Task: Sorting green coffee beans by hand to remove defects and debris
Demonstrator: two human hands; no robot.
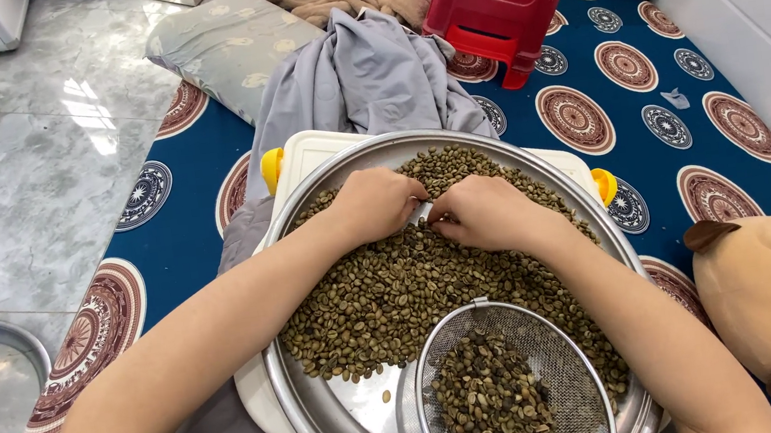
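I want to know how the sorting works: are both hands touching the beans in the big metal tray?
Touching. The head view shows the left hand and right hand resting knuckles-up on the green beans, fingers in the pile.

Both bare arms reach up from the bottom of the frame toward the middle. The left hand and the right hand meet there, palms down. Their fingers are curled, and the fingertips almost touch each other.
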